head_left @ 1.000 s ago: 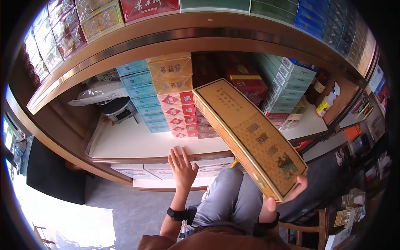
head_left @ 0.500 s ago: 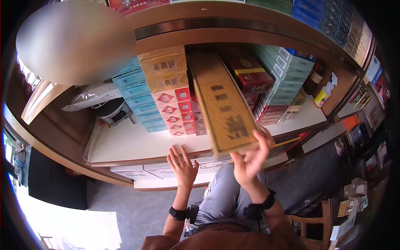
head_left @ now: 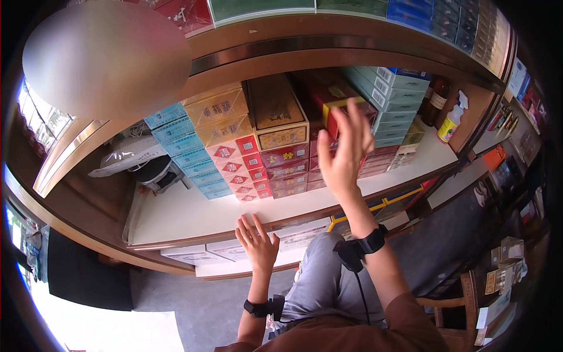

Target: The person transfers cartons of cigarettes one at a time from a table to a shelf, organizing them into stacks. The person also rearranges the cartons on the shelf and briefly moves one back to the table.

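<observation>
A long tan-gold carton (head_left: 280, 105) with dark Chinese characters lies on a stack of dark red cartons (head_left: 287, 173) inside the shelf, its short end facing me. My right hand (head_left: 347, 144), slightly blurred, is raised just right of it with fingers apart and nothing held. Behind those fingers a dark red carton with a yellow band (head_left: 325, 102) is partly hidden. My left hand (head_left: 258, 242) rests at the front edge of the white shelf board (head_left: 176, 220), fingers spread and empty. Left of the tan-gold carton stand gold cartons (head_left: 220, 111) on red-and-white ones (head_left: 234, 167).
Light blue cartons (head_left: 196, 155) are stacked at the left, beside a plastic-wrapped bundle (head_left: 132, 146). Pale green cartons (head_left: 404, 100), a brown bottle (head_left: 436, 102) and a spray bottle (head_left: 450, 124) stand at the right. A wooden chair (head_left: 469, 305) is behind on the right.
The long tan-gold carton has gone from my right hand's grip, tilted out over the shelf edge, back onto the red stack. My right hand has let go and moved up; the left stays at the edge.
</observation>
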The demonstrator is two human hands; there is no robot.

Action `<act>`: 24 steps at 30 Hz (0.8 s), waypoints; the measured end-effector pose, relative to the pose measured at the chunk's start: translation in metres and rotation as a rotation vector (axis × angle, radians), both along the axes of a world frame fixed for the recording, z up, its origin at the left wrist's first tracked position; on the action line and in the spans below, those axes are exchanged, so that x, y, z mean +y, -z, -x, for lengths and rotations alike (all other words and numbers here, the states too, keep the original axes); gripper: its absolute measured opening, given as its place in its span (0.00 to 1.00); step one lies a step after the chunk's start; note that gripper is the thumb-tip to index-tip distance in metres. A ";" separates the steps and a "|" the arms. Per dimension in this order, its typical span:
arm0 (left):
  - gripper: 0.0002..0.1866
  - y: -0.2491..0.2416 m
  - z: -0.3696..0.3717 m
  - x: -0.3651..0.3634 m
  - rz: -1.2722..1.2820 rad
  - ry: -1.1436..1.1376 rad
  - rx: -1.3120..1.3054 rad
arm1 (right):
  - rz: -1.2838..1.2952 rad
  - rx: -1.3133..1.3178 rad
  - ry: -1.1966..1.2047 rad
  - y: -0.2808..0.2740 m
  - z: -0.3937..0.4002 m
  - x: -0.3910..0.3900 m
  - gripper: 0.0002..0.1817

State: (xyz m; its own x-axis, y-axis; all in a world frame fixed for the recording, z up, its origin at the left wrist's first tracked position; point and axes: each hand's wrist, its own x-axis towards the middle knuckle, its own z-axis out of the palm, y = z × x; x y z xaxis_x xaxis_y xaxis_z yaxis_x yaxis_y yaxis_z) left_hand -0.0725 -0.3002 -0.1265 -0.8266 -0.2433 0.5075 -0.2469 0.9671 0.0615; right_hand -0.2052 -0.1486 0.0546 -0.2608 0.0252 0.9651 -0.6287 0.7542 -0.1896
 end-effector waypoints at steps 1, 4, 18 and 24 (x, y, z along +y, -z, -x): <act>0.40 0.000 0.000 0.000 0.000 -0.002 0.001 | 0.161 -0.010 -0.095 -0.003 0.008 0.010 0.20; 0.40 0.001 -0.001 0.002 0.002 0.006 0.006 | 0.264 -0.274 -0.131 0.001 0.033 0.027 0.17; 0.41 -0.001 0.001 0.006 0.010 -0.021 0.010 | -0.026 -0.136 -0.362 -0.001 0.038 0.020 0.06; 0.43 0.005 0.002 0.005 0.077 -0.044 0.014 | -0.018 -0.164 -0.403 0.000 0.035 0.024 0.09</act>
